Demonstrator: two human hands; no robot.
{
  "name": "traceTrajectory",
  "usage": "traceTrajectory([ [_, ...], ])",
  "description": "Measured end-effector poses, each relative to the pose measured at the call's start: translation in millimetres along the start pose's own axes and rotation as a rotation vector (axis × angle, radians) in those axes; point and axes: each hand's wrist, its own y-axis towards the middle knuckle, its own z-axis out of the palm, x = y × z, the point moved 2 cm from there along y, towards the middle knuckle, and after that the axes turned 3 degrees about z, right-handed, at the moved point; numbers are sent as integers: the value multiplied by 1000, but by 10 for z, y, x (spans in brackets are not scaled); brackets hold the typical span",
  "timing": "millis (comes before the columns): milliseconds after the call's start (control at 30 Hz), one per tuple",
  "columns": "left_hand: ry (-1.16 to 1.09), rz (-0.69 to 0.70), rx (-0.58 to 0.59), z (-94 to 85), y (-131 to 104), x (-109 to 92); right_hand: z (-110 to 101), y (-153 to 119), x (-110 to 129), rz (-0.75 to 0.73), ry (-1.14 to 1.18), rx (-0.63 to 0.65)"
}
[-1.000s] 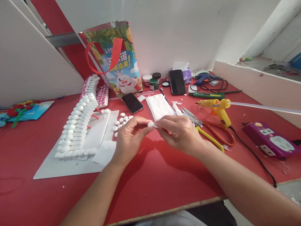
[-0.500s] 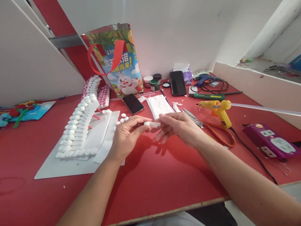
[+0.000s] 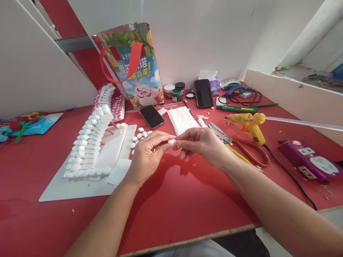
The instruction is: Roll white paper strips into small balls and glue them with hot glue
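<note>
Between the thumb and fingers of my left hand (image 3: 147, 153) is a small rolled white paper rose (image 3: 171, 141). My right hand (image 3: 202, 146) pinches the other side of the same rose, and its fingertips hide the paper's tail. Several finished white paper roses (image 3: 139, 135) lie just beyond my left hand. Behind both hands rests a stack of white tissue paper (image 3: 182, 120). To the left stands a curved white piece (image 3: 98, 137) edged with white roses, on a white board (image 3: 72, 191).
Scissors (image 3: 241, 146) and a yellow glue gun (image 3: 250, 125) with a long glue stick lie right, near a purple power strip (image 3: 311, 160). A black phone (image 3: 152, 117), paint jars (image 3: 176, 95) and a printed bag (image 3: 134, 71) stand at the back.
My right hand has moved left, closer to my left hand. The loose paper tail that showed between them is now wound in or covered by my fingers.
</note>
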Motion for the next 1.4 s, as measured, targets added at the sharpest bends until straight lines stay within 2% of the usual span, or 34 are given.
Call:
traceTrajectory([
  [267, -28, -79, -33, 31, -15, 16, 39, -41, -31, -139, -463, -194],
  [467, -132, -149, -125, 93, -26, -30, 114, -95, -25, -457, -779, -394],
  [600, -147, -171, -148, 99, -50, -54, 142, -126, -63, -611, -905, -374],
  [767, -132, -141, -118, 71, -64, -65, 124, -140, -86, -697, -987, -311],
  [900, -55, -88, -81, 57, -60, -70, 108, -150, -76, -701, -1017, -279],
  [1033, -43, -47, -102, 60, -68, -60, 100, -167, -46, -686, -1035, -227],
  [1133, -34, -52, -127, 69, -79, -45, 98, -162, -21, -595, -987, -223],
  [1200, -88, -113, -125, 77, -76, -16, 95, -149, -11, -483, -886, -246],
  [1267, -235, -229, -110, 88, -62, 41, 99, -141, -6, -397, -753, -245],
  [1400, -654, -448, -111, 100, -16, 187, 123, -162, 22, -438, -539, -141],
])
